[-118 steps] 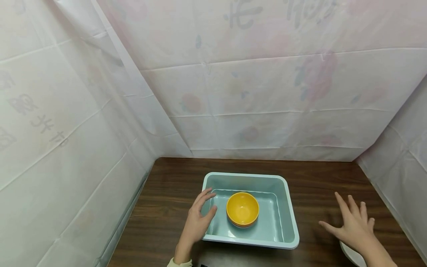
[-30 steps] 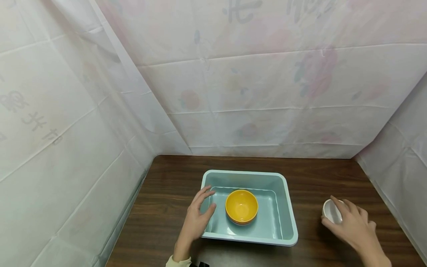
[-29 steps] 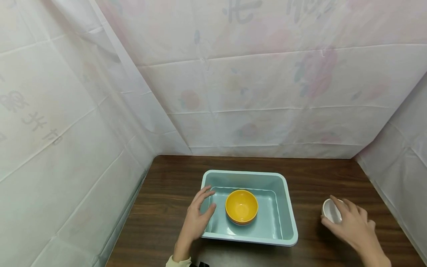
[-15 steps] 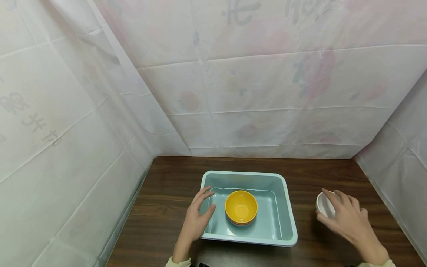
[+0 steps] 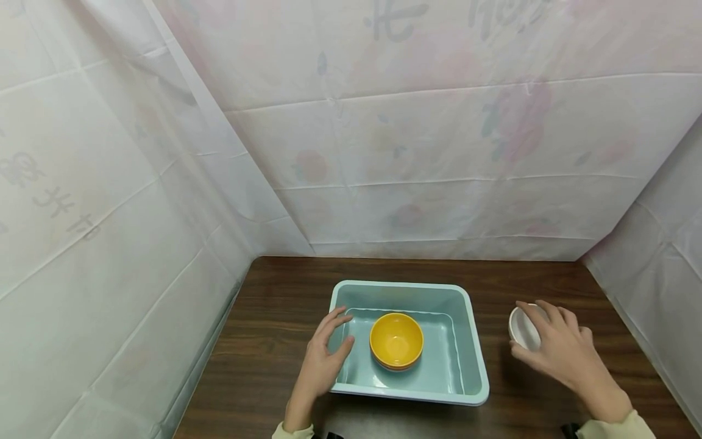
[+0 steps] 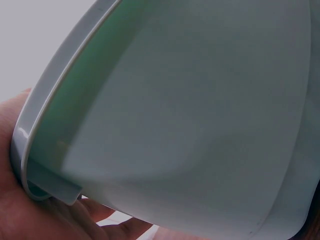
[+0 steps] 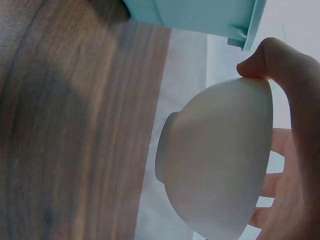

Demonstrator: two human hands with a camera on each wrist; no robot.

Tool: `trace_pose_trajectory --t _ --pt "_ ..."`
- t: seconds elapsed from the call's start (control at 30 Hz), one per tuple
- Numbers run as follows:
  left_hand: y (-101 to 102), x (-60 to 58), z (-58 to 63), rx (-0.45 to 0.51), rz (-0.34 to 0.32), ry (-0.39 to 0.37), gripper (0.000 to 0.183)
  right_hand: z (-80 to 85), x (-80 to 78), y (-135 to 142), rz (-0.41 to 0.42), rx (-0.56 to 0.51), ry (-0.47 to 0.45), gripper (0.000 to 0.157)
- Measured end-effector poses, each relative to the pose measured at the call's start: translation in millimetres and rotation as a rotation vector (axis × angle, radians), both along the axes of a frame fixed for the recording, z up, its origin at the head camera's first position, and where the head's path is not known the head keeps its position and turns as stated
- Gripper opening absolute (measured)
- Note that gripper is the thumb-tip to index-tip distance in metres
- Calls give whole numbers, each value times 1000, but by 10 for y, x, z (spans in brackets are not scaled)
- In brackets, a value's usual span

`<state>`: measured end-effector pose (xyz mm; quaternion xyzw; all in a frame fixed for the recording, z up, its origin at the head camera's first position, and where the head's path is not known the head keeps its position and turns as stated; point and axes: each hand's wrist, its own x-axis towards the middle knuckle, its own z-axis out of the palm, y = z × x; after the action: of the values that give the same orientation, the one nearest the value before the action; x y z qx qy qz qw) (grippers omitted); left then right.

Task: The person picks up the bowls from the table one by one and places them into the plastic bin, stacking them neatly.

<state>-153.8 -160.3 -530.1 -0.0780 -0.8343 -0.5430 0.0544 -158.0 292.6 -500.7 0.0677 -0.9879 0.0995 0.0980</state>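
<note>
My right hand (image 5: 562, 350) grips a white bowl (image 5: 523, 331) by its rim, thumb on one side and fingers on the other. The right wrist view shows the white bowl (image 7: 215, 155) from the side, its foot raised off the wood. At the left edge of a pale blue-green plastic basin (image 5: 476, 341), my left hand (image 5: 320, 360) reaches over the rim with thumb and fingers spread apart. The left wrist view has the basin's outer wall (image 6: 190, 110) filling most of it, with the left hand (image 6: 30, 215) at the rim. Inside the basin sits a yellow bowl (image 5: 397, 339), stacked on another.
The basin stands on a dark brown wooden table (image 5: 285, 305). White printed sheeting (image 5: 439, 152) hangs behind the table and along both sides. Bare wood lies between the basin and the white bowl.
The right hand, spread above the white dish at first, has taken hold of the bowl and carried it leftward and slightly away, closer to the basin. The left hand has stayed at the basin's rim.
</note>
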Motion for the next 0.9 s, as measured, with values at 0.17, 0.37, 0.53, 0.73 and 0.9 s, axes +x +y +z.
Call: trace_pose_trajectory --t 0.17,0.37,0.53,0.73,0.9 --pt "4 -3 0 2 -2 11 34 78 -16 -35 17 0 30 80" --pt "-2 -12 -6 -8 -5 11 35 156 -40 -64 36 3 84 81" --pt "-5 -14 -1 -4 -9 -3 35 224 -55 -96 52 7 96 83" --pt "1 -10 5 3 2 -12 35 320 -78 -160 75 5 104 84" --pt "7 -3 9 -7 9 1 37 396 -86 -223 108 -2 137 84"
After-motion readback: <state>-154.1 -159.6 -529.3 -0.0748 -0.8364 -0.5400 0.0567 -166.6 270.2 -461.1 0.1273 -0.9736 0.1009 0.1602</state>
